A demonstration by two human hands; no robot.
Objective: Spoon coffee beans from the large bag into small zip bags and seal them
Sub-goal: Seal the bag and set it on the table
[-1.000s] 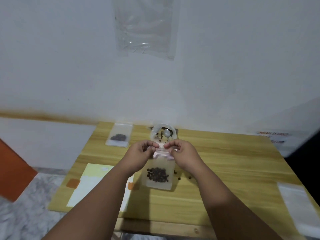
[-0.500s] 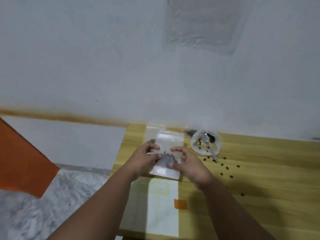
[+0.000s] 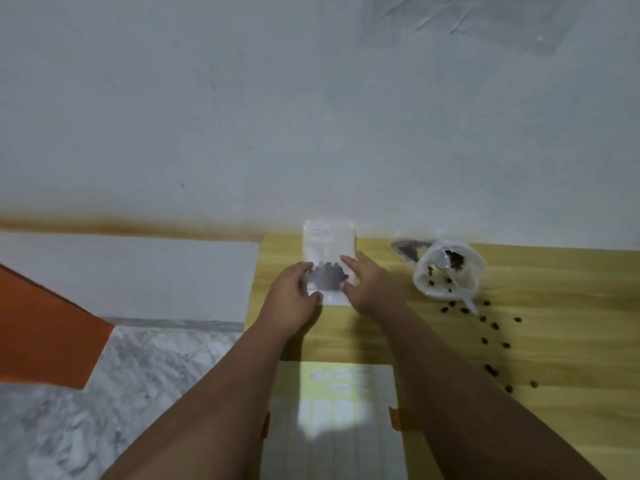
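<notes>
the small zip bag (image 3: 329,244), clear and flat with a dark clump of coffee beans (image 3: 327,276) low inside, lies at the far left corner of the wooden table (image 3: 554,358), by the wall (image 3: 242,116). the left hand (image 3: 294,296) and right hand (image 3: 372,291) pinch its side edges.

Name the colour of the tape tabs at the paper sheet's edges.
Orange tape tabs, head view.

Bare table (image 3: 346,336) ahead of you, clutter to your right.
Large bag (image 3: 424,282) and spilled beans (image 3: 484,340) crowd the right; zip bag (image 3: 329,244) and wall (image 3: 311,133) close the back.
</notes>
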